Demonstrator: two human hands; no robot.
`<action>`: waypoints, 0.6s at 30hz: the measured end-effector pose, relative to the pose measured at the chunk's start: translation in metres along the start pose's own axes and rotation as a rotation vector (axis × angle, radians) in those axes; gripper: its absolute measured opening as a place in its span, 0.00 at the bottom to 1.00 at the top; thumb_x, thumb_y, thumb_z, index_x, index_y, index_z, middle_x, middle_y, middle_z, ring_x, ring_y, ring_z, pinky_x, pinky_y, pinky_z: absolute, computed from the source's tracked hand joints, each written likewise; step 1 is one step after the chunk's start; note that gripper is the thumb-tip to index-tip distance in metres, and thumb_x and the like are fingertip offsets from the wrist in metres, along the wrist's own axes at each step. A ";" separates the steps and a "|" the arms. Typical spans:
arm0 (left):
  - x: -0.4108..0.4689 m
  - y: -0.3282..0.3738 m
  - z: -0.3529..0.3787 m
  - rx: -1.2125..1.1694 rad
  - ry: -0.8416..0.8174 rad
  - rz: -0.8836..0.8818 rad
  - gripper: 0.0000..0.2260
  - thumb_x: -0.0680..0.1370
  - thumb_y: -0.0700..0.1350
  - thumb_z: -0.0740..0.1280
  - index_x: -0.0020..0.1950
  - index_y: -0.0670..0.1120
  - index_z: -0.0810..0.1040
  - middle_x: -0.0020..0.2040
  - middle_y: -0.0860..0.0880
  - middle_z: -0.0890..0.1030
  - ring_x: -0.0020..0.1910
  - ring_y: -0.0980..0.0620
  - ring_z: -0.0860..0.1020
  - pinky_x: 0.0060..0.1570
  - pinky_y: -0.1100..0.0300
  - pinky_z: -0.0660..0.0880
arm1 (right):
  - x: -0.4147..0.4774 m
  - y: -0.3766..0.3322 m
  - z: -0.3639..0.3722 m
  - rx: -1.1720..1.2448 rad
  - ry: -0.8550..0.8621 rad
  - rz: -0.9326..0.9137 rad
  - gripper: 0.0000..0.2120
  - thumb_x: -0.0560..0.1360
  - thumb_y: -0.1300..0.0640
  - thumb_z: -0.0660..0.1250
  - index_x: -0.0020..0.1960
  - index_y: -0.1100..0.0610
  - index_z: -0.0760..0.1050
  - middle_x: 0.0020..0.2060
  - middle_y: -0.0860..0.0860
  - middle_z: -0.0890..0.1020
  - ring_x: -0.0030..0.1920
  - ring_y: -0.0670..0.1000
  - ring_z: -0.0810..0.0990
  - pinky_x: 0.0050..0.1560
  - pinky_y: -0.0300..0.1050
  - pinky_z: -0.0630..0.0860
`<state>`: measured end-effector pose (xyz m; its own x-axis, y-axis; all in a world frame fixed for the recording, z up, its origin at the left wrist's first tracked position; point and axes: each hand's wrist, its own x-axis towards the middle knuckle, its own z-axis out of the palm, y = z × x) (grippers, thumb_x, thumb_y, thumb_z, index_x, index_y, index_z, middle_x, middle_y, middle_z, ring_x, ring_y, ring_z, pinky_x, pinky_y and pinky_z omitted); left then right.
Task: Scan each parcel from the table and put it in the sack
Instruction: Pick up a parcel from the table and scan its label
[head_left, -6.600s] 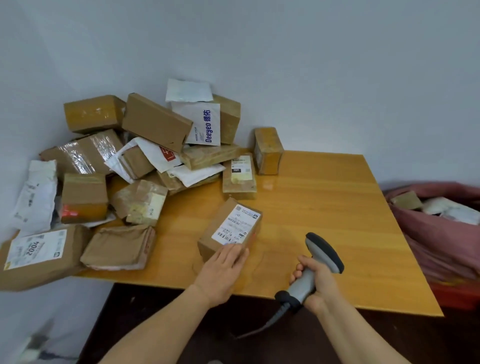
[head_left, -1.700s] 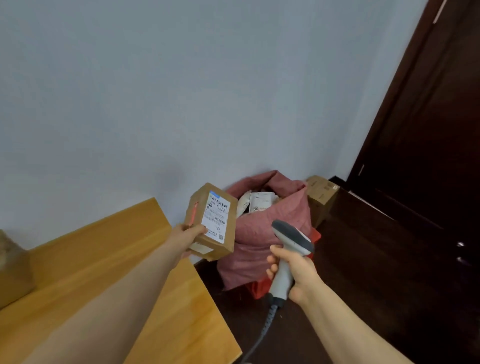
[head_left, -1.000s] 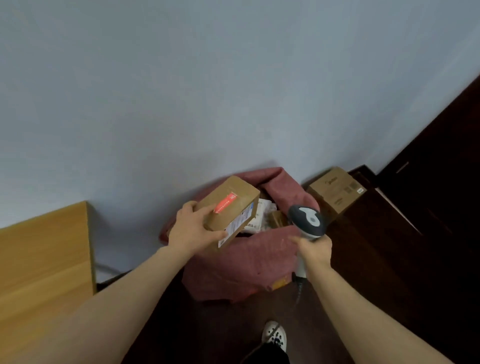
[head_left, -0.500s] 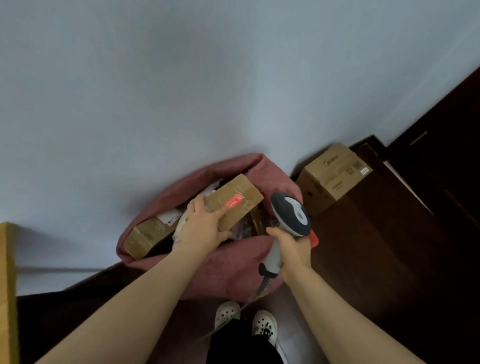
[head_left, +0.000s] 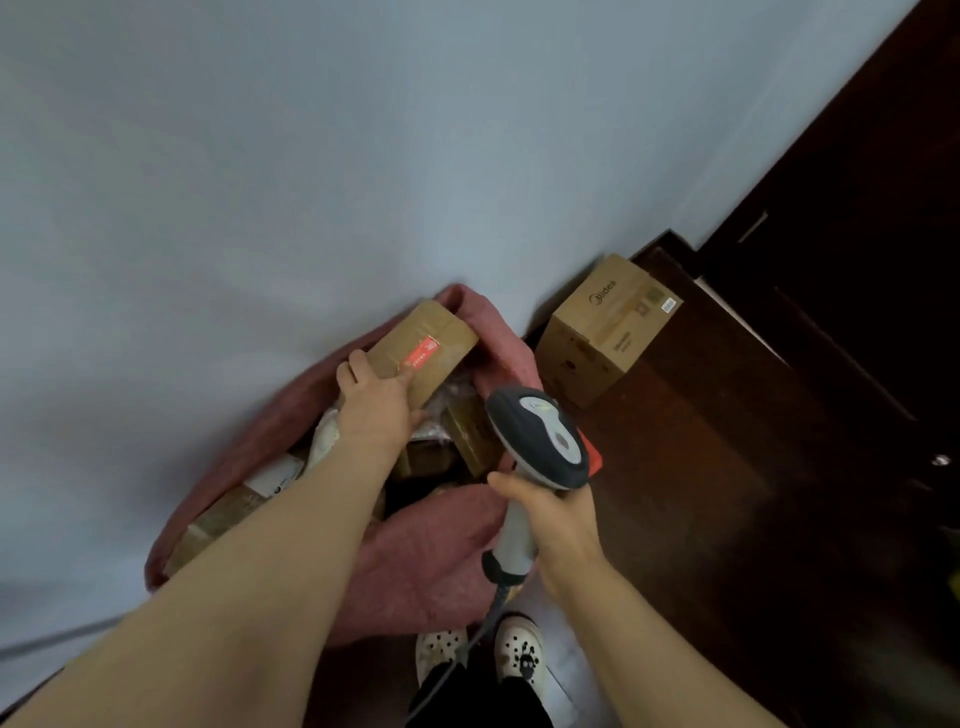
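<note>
Sack (head_left: 426, 561): one, red-pink cloth, mouth open, sitting below both hands and against the wall.

Contents visible:
- One brown box with a white label (head_left: 228, 512), under the left forearm.
- One white soft packet (head_left: 324, 439), just beside the left wrist.
- Brown boxes (head_left: 470, 431) in the gap between the two hands. Part of them was under clear wrap, and their number could not be told.

Parcel (head_left: 431, 343): one, brown cardboard, taped, with a red sticker on its upper face. It was over the far side of the sack mouth, just beyond the left hand (head_left: 374, 405). That hand gripped its near end, with fingers curled over the top edge. Whether the parcel already rested on the contents could not be told.

Right hand (head_left: 556, 519): wrapped around the handle of one grey scanner (head_left: 540, 436). The scanner head stood above the hand, at the near right rim of the sack. It was apart from the parcel and to the right of the left hand. The cable (head_left: 467, 649) ran down from the handle, below the right wrist.

Outside the sack: one larger cardboard box (head_left: 602, 327) on the dark floor, beyond the right hand and against the wall.

Two white shoes (head_left: 519, 654) were below the right forearm.
</note>
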<state>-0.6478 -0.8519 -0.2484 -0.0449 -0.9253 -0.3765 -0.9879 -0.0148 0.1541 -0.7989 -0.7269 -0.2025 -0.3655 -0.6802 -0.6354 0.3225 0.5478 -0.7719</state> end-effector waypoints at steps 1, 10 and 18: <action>-0.001 -0.004 0.000 -0.016 -0.014 0.001 0.30 0.75 0.57 0.68 0.75 0.57 0.63 0.74 0.34 0.47 0.73 0.32 0.48 0.71 0.42 0.57 | -0.004 -0.001 0.000 -0.005 -0.002 0.003 0.19 0.65 0.69 0.77 0.32 0.46 0.79 0.29 0.35 0.82 0.35 0.37 0.80 0.39 0.40 0.75; -0.059 -0.032 -0.013 -0.132 -0.044 0.026 0.42 0.72 0.59 0.70 0.78 0.58 0.47 0.76 0.38 0.35 0.75 0.38 0.35 0.72 0.43 0.53 | -0.055 -0.005 -0.010 -0.013 0.035 0.002 0.19 0.65 0.69 0.77 0.42 0.48 0.75 0.41 0.46 0.81 0.43 0.47 0.78 0.48 0.50 0.74; -0.204 -0.049 -0.036 -0.216 0.034 -0.072 0.36 0.74 0.55 0.69 0.78 0.56 0.55 0.76 0.38 0.53 0.76 0.39 0.50 0.72 0.45 0.58 | -0.142 0.025 -0.035 0.006 -0.156 0.026 0.16 0.68 0.70 0.73 0.55 0.63 0.79 0.42 0.57 0.86 0.44 0.57 0.84 0.52 0.56 0.80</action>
<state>-0.5851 -0.6762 -0.1467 0.0328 -0.9312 -0.3630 -0.9335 -0.1582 0.3217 -0.7693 -0.5992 -0.1323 -0.2166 -0.7335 -0.6443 0.3352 0.5639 -0.7547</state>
